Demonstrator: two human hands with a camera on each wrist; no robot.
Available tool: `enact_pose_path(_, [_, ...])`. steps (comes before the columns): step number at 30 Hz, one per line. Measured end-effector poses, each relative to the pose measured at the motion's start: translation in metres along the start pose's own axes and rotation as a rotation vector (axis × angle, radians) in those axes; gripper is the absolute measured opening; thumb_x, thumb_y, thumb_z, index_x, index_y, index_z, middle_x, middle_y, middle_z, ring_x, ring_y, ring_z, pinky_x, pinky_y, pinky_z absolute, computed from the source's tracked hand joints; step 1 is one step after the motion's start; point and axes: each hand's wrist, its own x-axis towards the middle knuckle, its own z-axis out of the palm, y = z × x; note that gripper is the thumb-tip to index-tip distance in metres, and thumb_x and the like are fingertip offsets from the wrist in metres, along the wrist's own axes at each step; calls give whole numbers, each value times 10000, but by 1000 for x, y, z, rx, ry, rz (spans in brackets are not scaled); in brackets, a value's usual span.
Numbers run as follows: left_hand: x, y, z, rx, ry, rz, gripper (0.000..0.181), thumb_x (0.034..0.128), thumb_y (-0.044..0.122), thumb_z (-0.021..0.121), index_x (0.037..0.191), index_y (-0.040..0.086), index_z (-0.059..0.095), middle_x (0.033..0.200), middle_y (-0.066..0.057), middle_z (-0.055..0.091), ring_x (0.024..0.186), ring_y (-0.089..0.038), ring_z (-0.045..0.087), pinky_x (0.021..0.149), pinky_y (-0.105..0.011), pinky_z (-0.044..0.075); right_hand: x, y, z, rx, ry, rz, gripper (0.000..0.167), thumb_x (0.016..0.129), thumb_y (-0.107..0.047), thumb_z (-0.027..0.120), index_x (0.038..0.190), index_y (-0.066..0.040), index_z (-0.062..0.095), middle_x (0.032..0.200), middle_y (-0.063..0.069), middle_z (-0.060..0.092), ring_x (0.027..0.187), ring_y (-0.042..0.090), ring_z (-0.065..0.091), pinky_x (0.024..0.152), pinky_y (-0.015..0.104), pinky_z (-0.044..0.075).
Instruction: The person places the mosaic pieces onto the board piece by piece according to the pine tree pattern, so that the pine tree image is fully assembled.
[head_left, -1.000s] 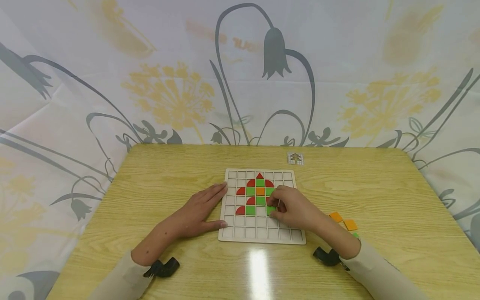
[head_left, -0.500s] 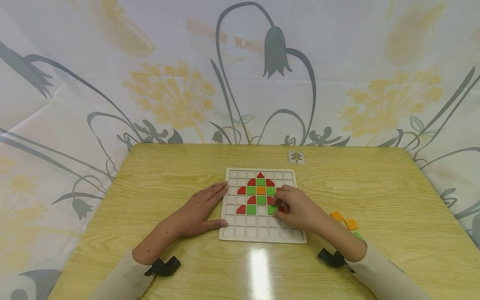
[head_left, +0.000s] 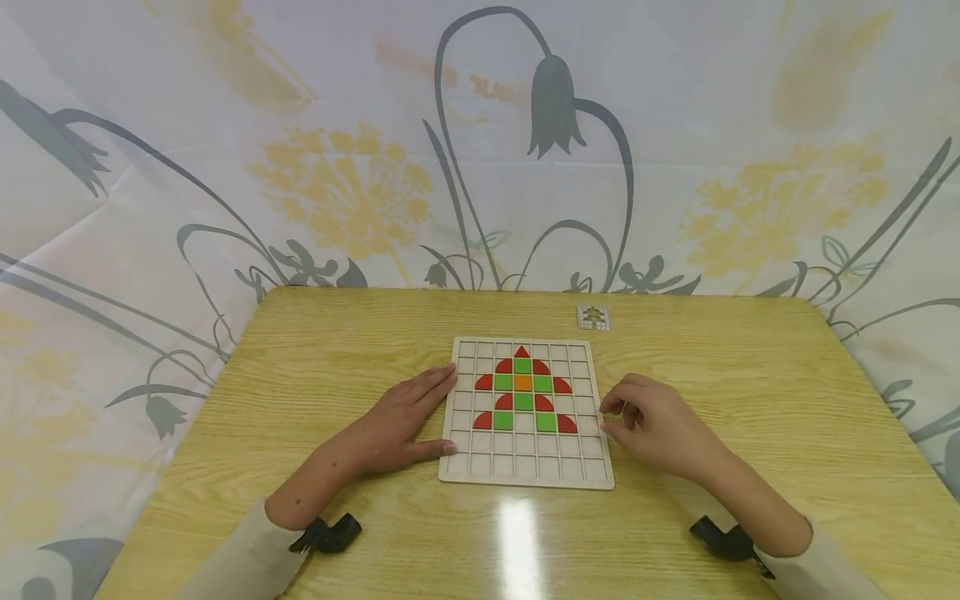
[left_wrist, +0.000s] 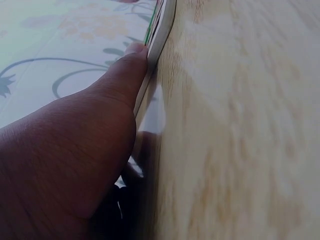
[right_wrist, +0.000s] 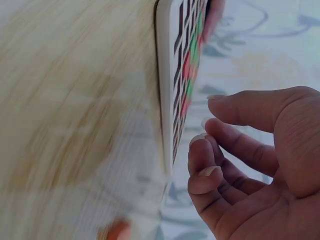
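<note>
A square wooden grid board [head_left: 527, 483] lies on the table in the head view. Green squares [head_left: 522, 402], red curved-edge tiles [head_left: 567, 424], one orange square [head_left: 522, 382] and a red triangle [head_left: 522, 352] form a tree-like pattern in its cells. My left hand [head_left: 397, 425] rests against the left edge, fingertips and thumb touching the rim. Just off the right edge, my right hand [head_left: 660, 425] hovers with loosely bent fingers. In the right wrist view, a gap shows between thumb [right_wrist: 250, 107] and fingers, with nothing held.
A small card [head_left: 593, 317] with a printed tree pattern lies behind the board. At the bottom of the right wrist view is a blurred orange piece [right_wrist: 119, 231]. The right hand and forearm hide the loose tiles from the head view. A patterned cloth [head_left: 480, 167] hangs behind the table.
My right hand has moved right, off the board, uncovering the red tile at the lower right of the pattern. It now covers the loose tiles. The left hand stays in place.
</note>
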Motion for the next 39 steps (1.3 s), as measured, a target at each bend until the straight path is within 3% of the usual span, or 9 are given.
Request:
enact_pose_path(7, [0,0,0,-4,2,8,985,1007,565,674,1716,104,169,1786,-36,140,1636,-293,156,1276,-562,243,-21,19,-18,-57,38,61,176,868,-43,864,986,-117,755,926,-63,654,744,21,556,632,248,511])
enact_pose_path(15, [-1,0,0,-13,-3,-7,990,1006,571,672,1718,112,160,1789,-21,125,1638,-285,149,1278,-560,236,-36,33,-31,-79,-5,147,200,890,-90,861,1062,-70,762,1000,-9,690,763,27,572,637,258,521])
enact_pose_path(25, [-1,2,0,-8,-5,-12,980,1012,567,664,1718,110,159,1789,-25,124,1638,-287,148,1278,-561,235,-40,42,-39,-102,-90,200,271,868,-167,895,1069,-46,761,1012,16,699,731,28,548,624,264,507])
enact_pose_path(32, [-1,2,0,-1,-4,-14,982,1010,577,661,1718,111,163,1788,-35,134,1637,-292,153,1278,-566,236,-42,47,-40,-44,-177,238,265,869,-165,889,1073,-68,751,989,-17,681,687,36,501,605,262,471])
enact_pose_path(39, [0,2,0,6,-2,-13,984,1009,583,658,1719,116,160,1788,-35,135,1637,-291,155,1276,-566,240,-41,49,-39,-28,-194,244,273,877,-138,873,1099,-48,741,957,-32,689,676,44,508,611,263,484])
